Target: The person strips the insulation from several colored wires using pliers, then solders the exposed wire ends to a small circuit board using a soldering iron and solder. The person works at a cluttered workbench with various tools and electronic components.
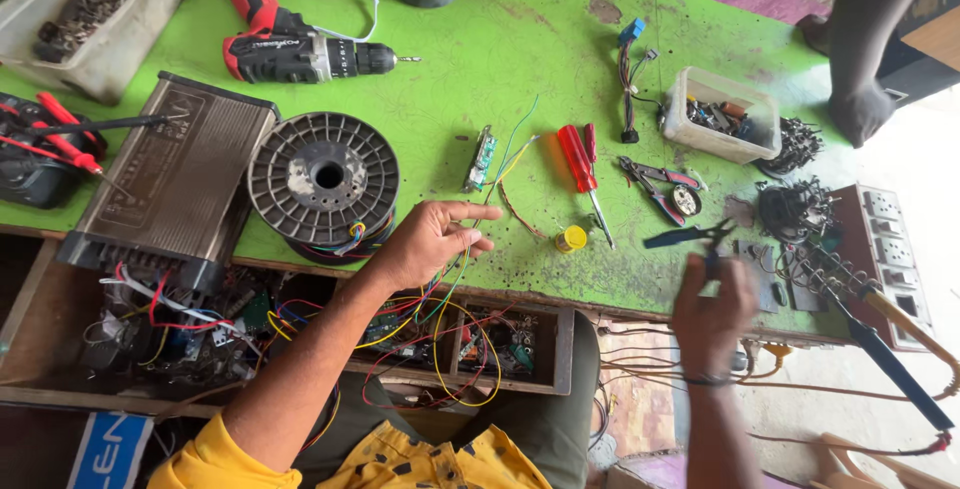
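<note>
Loosely — left hand (432, 241) on wires (455, 279)

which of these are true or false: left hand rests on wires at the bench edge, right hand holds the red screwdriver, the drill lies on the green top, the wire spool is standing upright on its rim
1. The left hand rests on thin wires at the bench edge: true.
2. The right hand holds the red screwdriver: false, the screwdriver lies alone on the green bench top; the hand grips a dark tool.
3. The red and black drill lies on the green top: true.
4. The grey wire spool stands upright on its rim: false, it lies flat, flange up.
</note>
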Action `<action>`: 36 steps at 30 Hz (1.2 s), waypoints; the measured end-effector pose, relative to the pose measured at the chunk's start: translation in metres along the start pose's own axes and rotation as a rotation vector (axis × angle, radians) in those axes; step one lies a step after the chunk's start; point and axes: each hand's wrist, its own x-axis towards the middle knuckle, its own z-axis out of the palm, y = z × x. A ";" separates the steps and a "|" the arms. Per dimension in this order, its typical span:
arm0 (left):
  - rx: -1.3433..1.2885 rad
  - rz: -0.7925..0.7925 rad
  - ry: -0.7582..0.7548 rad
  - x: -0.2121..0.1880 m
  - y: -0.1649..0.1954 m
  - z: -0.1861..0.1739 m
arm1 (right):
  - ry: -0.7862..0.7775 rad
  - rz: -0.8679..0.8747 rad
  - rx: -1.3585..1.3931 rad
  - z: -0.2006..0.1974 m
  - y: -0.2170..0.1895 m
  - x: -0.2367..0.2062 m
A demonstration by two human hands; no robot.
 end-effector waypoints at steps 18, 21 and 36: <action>-0.038 0.050 0.010 -0.004 -0.002 -0.002 | -0.374 0.131 -0.081 0.028 -0.010 -0.036; -0.040 0.060 -0.043 -0.003 0.002 -0.001 | -0.215 0.007 0.181 0.022 -0.023 -0.052; 0.069 -0.092 -0.443 -0.036 0.043 0.010 | -1.188 -0.209 0.351 0.015 -0.133 0.013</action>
